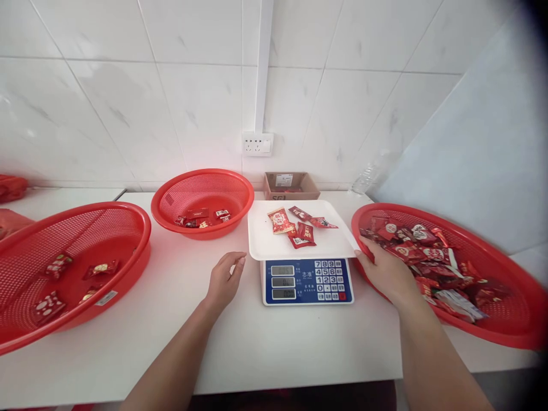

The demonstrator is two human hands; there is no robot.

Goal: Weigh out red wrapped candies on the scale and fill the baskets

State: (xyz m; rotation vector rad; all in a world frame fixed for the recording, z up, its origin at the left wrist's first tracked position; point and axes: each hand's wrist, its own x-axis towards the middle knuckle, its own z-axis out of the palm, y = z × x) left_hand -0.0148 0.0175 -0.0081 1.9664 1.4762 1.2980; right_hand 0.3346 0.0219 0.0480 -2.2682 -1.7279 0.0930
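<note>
A white plastic tray (299, 250) sits on top of a blue-fronted digital scale (307, 281), with several red candy packets (305, 233) lying on it. My right hand (383, 271) is at the tray's right front corner, thumb and fingers closed on its edge. Just off the tray's left front corner is my left hand (225, 278), its fingers curled in towards the thumb and nothing visible in them. The scale's small displays show digits too faint to read surely.
Right of the scale, a red basket (509, 337) holds many wrapped sweets. Another red basket (203, 178) stands behind my left hand, and a third (143, 228) at the left; both contain a few packets. A cardboard box (295, 196) and a clear plastic bottle (363, 180) stand by the wall.
</note>
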